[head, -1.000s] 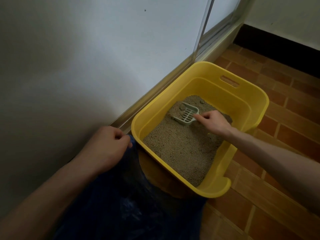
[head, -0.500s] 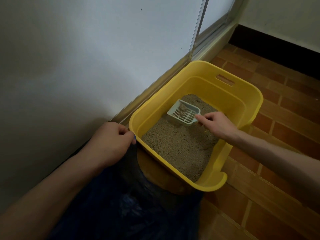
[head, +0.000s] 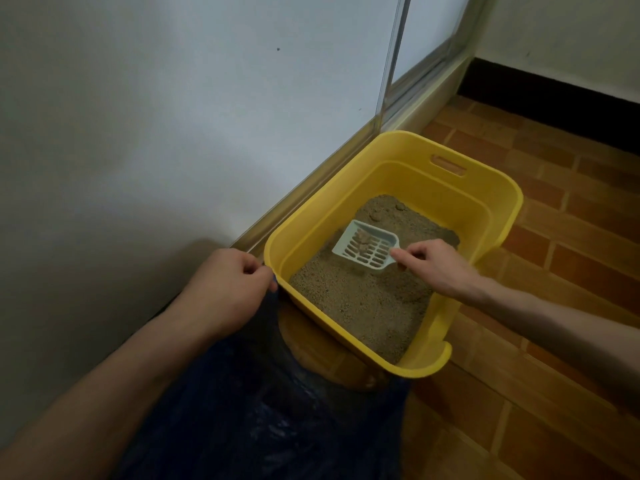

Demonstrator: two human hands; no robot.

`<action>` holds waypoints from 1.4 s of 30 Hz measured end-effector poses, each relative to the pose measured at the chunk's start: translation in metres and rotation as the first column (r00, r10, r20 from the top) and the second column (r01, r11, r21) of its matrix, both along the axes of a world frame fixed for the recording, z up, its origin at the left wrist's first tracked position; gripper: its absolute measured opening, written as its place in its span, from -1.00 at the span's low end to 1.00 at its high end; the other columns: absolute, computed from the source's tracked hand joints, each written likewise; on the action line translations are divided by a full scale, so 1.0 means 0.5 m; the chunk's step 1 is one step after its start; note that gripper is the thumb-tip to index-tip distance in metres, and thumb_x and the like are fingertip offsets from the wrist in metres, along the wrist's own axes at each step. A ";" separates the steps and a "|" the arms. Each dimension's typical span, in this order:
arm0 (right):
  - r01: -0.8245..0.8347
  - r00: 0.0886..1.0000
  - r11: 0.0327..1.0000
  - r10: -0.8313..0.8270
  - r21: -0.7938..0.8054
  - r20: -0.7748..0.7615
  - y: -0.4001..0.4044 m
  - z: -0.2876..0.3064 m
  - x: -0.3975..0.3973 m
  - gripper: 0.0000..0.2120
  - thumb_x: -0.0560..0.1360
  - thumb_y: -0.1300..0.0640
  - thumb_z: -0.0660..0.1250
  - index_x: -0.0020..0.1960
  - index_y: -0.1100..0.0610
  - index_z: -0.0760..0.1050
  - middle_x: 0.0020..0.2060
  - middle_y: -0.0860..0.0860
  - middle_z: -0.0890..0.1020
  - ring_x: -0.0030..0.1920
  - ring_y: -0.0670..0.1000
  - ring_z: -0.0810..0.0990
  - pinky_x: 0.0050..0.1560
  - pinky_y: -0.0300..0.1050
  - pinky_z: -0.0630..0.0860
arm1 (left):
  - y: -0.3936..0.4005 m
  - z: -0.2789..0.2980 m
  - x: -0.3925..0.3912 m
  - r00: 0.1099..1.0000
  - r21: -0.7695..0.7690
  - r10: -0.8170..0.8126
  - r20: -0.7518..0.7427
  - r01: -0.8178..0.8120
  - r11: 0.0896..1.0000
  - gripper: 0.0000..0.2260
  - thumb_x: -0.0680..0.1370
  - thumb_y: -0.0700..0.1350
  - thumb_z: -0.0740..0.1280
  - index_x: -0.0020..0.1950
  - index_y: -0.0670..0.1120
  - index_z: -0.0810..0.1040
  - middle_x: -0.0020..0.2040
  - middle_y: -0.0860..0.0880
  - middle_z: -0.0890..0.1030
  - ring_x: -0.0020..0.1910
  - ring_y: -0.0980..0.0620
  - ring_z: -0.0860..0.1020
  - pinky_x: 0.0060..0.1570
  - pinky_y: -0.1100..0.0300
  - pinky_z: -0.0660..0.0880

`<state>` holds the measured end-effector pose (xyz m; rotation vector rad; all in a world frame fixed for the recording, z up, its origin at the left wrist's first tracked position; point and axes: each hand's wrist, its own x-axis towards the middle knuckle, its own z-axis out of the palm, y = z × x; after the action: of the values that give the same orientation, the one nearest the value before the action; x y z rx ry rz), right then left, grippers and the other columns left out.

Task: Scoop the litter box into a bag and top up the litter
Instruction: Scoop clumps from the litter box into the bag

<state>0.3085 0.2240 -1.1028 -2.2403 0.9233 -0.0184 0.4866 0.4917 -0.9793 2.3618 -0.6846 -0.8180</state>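
- Right hand (head: 438,268) fingers pinch the scoop (head: 367,250) handle, holding it level above the litter (head: 360,299) so clumps stay in.
- Left hand (head: 228,289) fingers clench the bag (head: 263,410) edge beside the box (head: 398,147) rim, likely keeping it open for a short carry.

a: what colour is the litter box (head: 485,183) at centre right of the frame?
b: bright yellow all over, inside and out. the litter (head: 363,303) in it is a speckled sandy brown.
a: and the scoop (head: 367,249)?
b: pale, whitish green, with a pattern of dark slots and a few brown clumps (head: 363,239) on it.
a: the bag (head: 277,417) at the bottom?
b: dark blue, glossy with crinkles.
a: the floor (head: 571,237) on the right?
b: reddish-brown tiles in a brick pattern, lighter joints. the wall (head: 156,116) at upper left is plain grey-white.
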 end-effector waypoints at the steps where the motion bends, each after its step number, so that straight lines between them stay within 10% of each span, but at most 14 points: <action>1: -0.004 1.000 1.000 0.004 0.006 -0.001 0.002 -0.001 -0.001 -0.59 0.63 -0.20 0.21 -0.12 0.07 0.65 -0.43 -0.02 0.48 -0.48 -0.10 0.32 -0.53 -0.33 0.20 | 0.000 0.000 0.000 1.000 0.000 -0.002 0.001 0.002 1.000 -0.77 0.61 -0.11 0.30 -0.20 -0.08 0.67 -0.35 -0.07 0.50 -0.38 0.00 0.44 -0.36 0.18 0.33; 14: -0.095 0.995 0.979 0.086 0.179 0.057 0.071 0.109 -0.031 -0.55 0.56 -0.28 0.25 -0.17 0.06 0.67 -0.41 0.02 0.49 -0.39 0.02 0.37 -0.36 -0.03 0.29 | 0.025 0.002 0.014 0.999 0.003 0.023 -0.038 -0.023 1.000 -0.75 0.63 -0.12 0.29 -0.21 -0.06 0.65 -0.41 -0.03 0.43 -0.47 0.09 0.38 -0.52 0.28 0.30; 22: -0.233 0.973 0.944 0.224 0.235 0.062 0.162 0.194 -0.042 -0.53 0.51 -0.29 0.25 -0.13 0.08 0.67 -0.40 0.07 0.53 -0.44 -0.04 0.37 -0.48 -0.22 0.29 | 0.041 0.022 0.003 0.995 -0.020 0.050 -0.081 -0.051 0.998 -0.82 0.62 -0.13 0.29 -0.11 -0.12 0.65 -0.33 -0.08 0.45 -0.43 0.05 0.39 -0.48 0.22 0.31; 42: -0.426 0.902 0.904 0.426 0.023 -0.061 0.333 0.166 0.028 -0.48 0.51 -0.38 0.12 -0.19 0.01 0.61 -0.36 0.02 0.62 -0.39 -0.02 0.56 -0.40 -0.10 0.51 | 0.080 0.048 -0.001 0.986 -0.031 0.015 -0.166 -0.021 0.999 -0.79 0.62 -0.11 0.29 0.03 -0.23 0.64 -0.32 -0.05 0.42 -0.42 0.08 0.37 -0.41 0.20 0.28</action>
<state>0.3226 0.3906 -1.0196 -2.4003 0.4438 0.2597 0.4863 0.5318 -0.9554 2.2379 -0.6020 -0.9749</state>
